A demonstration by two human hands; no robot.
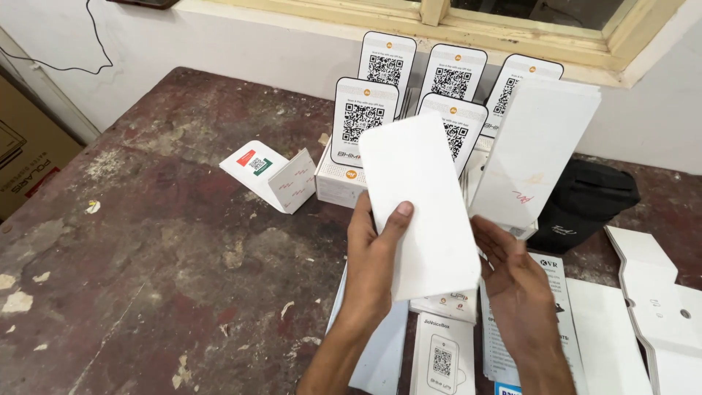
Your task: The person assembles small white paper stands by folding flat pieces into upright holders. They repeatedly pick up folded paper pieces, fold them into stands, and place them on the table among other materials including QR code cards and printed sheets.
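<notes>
We hold a blank white card [420, 208] above the worn table [168, 241], our left hand [373, 252] pinching its lower edge, thumb on front. Our right hand [515, 274] lies open beside it, gripping nothing. It looks light, stiff and smooth; edges seem best.

Blank white card [420, 201] with rounded corners, held at centre frame.
It tilts slightly leftward, plain face to the camera, lower edge near frame middle, top reaching the upper centre.
</notes>
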